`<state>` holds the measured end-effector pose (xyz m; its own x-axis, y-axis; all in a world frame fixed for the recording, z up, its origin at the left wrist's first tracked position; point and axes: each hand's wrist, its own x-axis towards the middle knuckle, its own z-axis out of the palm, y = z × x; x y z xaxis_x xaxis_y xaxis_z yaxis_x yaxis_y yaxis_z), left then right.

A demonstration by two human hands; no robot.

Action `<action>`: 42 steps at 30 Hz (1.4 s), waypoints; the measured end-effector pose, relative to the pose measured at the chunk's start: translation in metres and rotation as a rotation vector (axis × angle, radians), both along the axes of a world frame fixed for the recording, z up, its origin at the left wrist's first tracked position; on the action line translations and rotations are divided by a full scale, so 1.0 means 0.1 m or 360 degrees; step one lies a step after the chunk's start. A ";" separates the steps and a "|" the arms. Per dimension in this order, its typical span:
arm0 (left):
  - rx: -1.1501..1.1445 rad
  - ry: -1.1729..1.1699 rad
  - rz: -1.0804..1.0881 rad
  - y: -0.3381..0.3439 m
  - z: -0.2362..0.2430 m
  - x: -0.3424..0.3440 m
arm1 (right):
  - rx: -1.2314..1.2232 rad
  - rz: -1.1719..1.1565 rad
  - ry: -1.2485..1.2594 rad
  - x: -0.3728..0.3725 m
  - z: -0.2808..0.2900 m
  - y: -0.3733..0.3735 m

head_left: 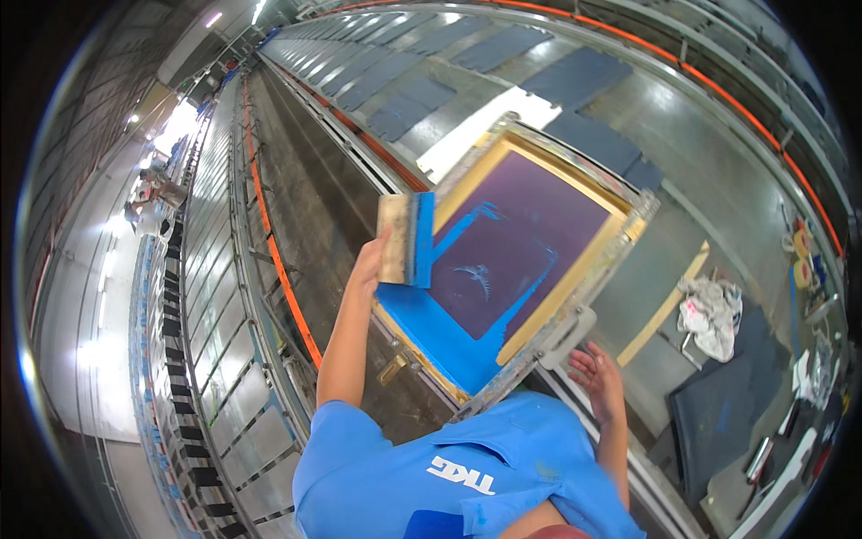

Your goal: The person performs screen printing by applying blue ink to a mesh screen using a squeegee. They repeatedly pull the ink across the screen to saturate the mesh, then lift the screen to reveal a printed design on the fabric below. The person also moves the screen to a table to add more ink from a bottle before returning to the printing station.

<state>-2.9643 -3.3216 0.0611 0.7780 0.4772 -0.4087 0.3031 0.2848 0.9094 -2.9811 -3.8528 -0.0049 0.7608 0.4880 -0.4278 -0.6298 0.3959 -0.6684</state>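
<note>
A screen-printing frame (570,296) with a yellowish rim and dark purple mesh (516,216) lies tilted in front of me. Thick blue ink (440,328) pools along its near side, with streaks running up both sides of the mesh and a small patch in the middle. My left hand (370,262) grips a wooden-handled squeegee (395,238) over the frame's left edge; blue ink coats the squeegee's right side. Fingers apart, my right hand (599,379) hovers beside the grey handle (569,338) at the frame's lower right corner, holding nothing.
Dark fabric pieces (579,76) lie in rows along the long printing table. A crumpled rag (712,314), a yellowish strip (664,305), tape rolls (802,260) and tools sit to the right. Orange-edged rails (278,260) run along the left aisle. People (157,193) stand far left.
</note>
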 end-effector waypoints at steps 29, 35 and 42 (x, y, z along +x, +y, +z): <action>0.0525 0.0347 0.0719 1.09 0.24 -1.87 | 0.0096 0.0768 -0.0288 0.49 0.24 2.16; 0.0407 0.0435 0.0992 1.74 0.13 -2.60 | 0.0136 0.1090 -0.0398 0.61 0.37 3.21; 0.0387 0.0426 0.1166 3.15 0.09 -3.03 | 0.0229 0.1016 -0.0259 0.65 0.49 4.74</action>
<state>-3.2671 -3.0063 0.0703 0.1247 0.9260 -0.3562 0.3324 0.2993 0.8944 -2.9164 -3.3788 0.0444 0.3536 0.9068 -0.2295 -0.6657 0.0716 -0.7428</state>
